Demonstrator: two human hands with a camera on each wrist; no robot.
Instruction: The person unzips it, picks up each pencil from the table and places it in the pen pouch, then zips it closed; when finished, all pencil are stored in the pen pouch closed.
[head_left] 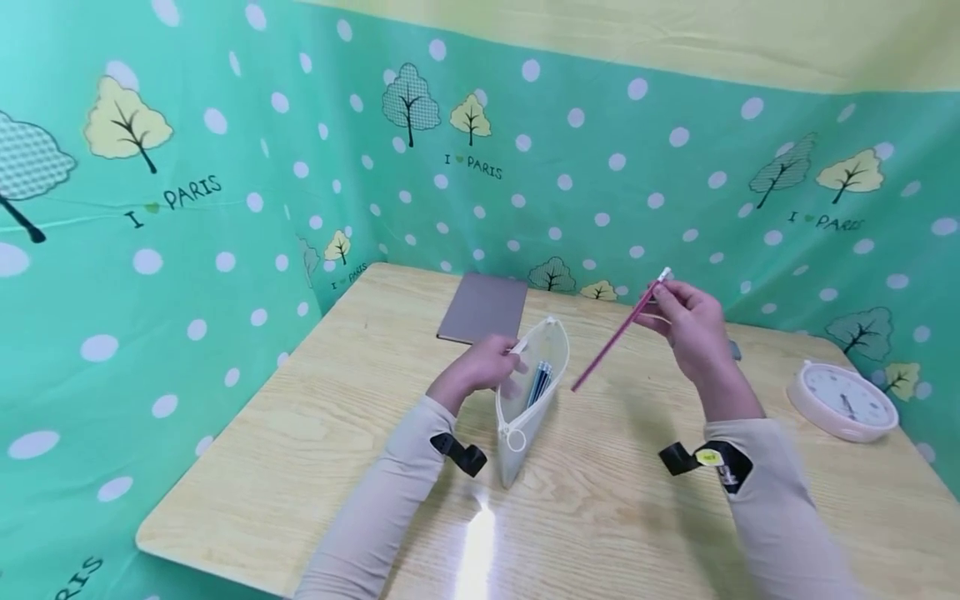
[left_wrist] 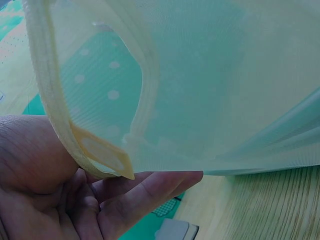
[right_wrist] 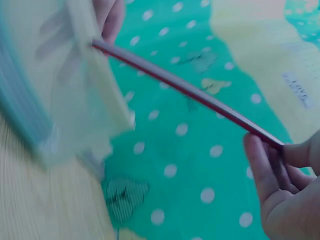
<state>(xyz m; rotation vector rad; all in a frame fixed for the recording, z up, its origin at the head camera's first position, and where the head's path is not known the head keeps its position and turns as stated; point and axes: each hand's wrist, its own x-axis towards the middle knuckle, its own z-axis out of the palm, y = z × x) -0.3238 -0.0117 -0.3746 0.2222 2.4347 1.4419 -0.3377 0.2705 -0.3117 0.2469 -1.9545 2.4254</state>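
Note:
My left hand grips one side of a translucent zip pouch, which stands with its mouth unzipped. Inside lie several dark-blue pencils. In the left wrist view, the fingers of that hand pass beneath the pouch's zipped edge beside a yellowish end tab. To the right, my right hand pinches a dark pink pencil near its white-tipped end. The pencil slants down toward the pouch, its lower end just right of the mouth. In the right wrist view, that far end overlaps the pouch rim.
A grey-brown notebook lies behind the pouch on the wooden table. A round pink-framed clock sits at the right. Behind the right wrist, a small grey object partly shows. Green dotted cloth hangs around the table's back and left.

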